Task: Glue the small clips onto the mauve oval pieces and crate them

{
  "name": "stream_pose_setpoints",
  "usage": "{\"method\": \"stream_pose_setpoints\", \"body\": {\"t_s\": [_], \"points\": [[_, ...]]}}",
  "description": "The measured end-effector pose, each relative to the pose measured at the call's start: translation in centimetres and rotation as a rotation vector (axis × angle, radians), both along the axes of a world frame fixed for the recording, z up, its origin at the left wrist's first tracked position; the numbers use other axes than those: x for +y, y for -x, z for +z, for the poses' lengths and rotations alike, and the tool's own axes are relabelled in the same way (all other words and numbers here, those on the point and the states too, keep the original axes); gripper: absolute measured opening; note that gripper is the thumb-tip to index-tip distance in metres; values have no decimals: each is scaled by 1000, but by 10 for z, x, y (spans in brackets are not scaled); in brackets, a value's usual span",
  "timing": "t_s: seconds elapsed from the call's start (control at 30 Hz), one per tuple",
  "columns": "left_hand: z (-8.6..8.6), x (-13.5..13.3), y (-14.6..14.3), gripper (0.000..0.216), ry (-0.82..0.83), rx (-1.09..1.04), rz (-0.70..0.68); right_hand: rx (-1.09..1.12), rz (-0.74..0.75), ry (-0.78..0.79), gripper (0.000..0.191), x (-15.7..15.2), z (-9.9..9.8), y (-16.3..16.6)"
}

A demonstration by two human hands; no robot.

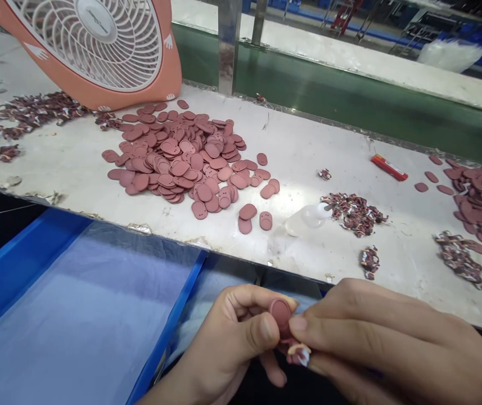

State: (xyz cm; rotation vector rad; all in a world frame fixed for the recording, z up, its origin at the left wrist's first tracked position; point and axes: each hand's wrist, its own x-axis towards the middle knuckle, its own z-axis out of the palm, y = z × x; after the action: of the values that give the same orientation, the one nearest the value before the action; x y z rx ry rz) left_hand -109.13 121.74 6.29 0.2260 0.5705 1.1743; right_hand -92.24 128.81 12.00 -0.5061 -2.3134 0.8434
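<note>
Both hands meet below the bench [308, 152]: left hand [228, 337] fingers pinch a disc [280, 313] upright, steadying it while right hand [375, 337] fingers grip its scrap [298, 353].

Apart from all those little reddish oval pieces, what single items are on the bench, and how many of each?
Orange-framed fan: 1
Red lighter-like stick: 1
Clear plastic bottle lying down: 1
Blue bins below the bench edge: 2
Total: 5
The oval pieces in the piles are too many to count; one more is pinched between both hands.
</note>
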Motion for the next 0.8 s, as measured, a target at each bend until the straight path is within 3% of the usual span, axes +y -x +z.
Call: {"method": "stream_pose_setpoints", "body": {"t_s": [0.17,0.37,0.57,0.8], "points": [[2,2,-1,25,0,-16,-23,-108,18,-5,21,6,9,5],[-3,3,1,31,34,-99,-67,-80,-18,-22,26,10,13,2],[-17,-3,1,27,66,-158,-40,-97,-8,173,30,9,5,1],[-18,-5,4,34,30,-132,-36,-49,-1,249,34,1,1,8]]}}
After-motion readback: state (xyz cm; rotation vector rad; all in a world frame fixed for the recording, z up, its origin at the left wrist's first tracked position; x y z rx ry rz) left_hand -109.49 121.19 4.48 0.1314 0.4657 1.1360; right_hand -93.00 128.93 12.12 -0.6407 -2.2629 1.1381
